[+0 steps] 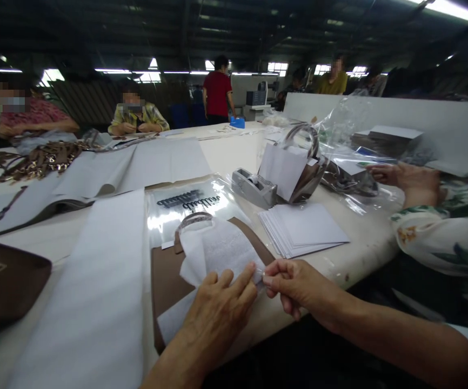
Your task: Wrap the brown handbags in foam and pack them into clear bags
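Note:
A brown handbag (169, 275) lies flat in front of me, its handle (195, 219) wrapped in a thin covering. White tissue paper (221, 246) covers much of the bag. My left hand (221, 302) is open, its outstretched fingers resting on the paper near the bag's right corner. Beside those fingertips, my right hand (299, 286) pinches a small strip of clear tape (260, 272) at the paper's edge. Behind the bag is a clear plastic bag (189, 208) with dark lettering.
A grey tape dispenser (254, 187) stands beyond a stack of white cards (305, 229). Behind it sits a paper-covered handbag (285, 167). A co-worker's hand (406, 181) handles clear plastic at right. Long white sheets (92, 286) and a dark brown bag (7, 286) lie left.

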Demonstrator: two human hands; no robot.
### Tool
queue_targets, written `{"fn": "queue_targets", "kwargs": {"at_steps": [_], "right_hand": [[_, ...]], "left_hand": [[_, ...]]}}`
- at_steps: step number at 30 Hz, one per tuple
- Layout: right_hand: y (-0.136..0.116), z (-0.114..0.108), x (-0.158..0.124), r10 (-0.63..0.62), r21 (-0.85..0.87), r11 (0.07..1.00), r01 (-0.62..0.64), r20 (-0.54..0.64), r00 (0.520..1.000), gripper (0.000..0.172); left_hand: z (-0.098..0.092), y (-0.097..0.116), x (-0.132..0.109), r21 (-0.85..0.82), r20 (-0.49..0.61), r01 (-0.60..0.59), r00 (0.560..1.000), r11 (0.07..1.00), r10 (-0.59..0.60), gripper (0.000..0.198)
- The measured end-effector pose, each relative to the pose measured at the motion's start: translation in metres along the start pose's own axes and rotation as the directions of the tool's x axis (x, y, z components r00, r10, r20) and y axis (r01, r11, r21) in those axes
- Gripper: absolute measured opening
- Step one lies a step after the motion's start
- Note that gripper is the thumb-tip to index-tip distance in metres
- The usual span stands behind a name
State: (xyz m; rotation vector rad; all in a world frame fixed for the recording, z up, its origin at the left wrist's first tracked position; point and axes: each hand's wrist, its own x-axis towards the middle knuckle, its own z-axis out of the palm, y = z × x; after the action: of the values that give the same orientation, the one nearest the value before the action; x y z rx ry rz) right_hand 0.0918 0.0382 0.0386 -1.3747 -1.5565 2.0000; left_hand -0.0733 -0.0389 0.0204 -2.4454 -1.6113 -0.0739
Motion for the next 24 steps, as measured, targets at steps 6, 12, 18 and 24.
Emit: {"fn": "queue_targets", "kwargs": {"at_steps": [6,12,18,24], "right_hand": [[0.014,0.005,-0.008,-0.063,0.212,0.974,0.081,-0.091,0.994,0.046],[0.029,0.013,-0.006,-0.013,0.309,0.950,0.047,-0.110,0.994,0.048],[0.057,0.000,0.010,-0.071,0.168,0.982,0.090,-0.120,0.990,0.041],[0.010,-0.009,-0.004,-0.476,-0.016,0.870,0.493,-0.291,0.830,0.025]], "left_hand": [[0.001,0.001,0.000,-0.008,-0.001,0.004,1.000,1.000,-0.004,0.021],[0.005,-0.001,-0.001,0.011,-0.029,0.007,1.000,1.000,-0.007,0.039],[0.003,-0.001,0.000,0.068,0.022,-0.028,0.999,0.997,0.027,0.042],[-0.003,0.000,-0.001,0.097,0.074,-0.048,0.996,0.994,0.041,0.046]]}}
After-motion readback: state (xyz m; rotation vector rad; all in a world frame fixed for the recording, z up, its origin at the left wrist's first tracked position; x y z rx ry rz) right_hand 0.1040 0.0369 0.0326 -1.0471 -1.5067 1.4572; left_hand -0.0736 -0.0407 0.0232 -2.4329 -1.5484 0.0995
